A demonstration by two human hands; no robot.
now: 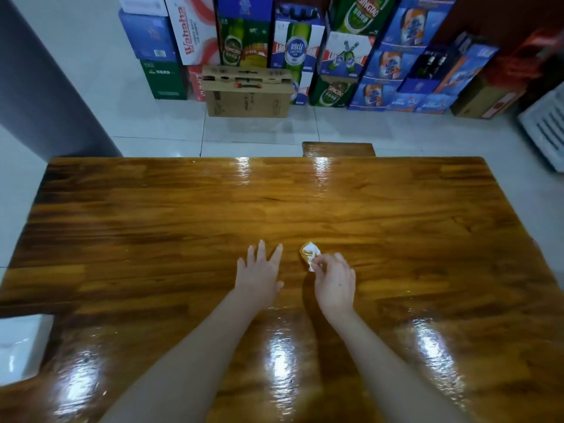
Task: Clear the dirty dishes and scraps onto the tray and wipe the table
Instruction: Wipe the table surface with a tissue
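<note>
A glossy wooden table (152, 227) fills the lower view. Near its middle lies a crumpled white tissue (309, 254) stained orange-brown. My right hand (334, 285) pinches the near edge of this tissue with thumb and fingertips. My left hand (259, 273) rests flat on the wood just left of it, fingers spread and holding nothing. No dishes or tray show on the table top.
A white rectangular object (21, 346) pokes in at the table's left edge. A wooden stool (338, 149) stands at the far side. Stacked beer cartons (293, 50) and a cardboard box (248, 93) line the wall across the tiled floor.
</note>
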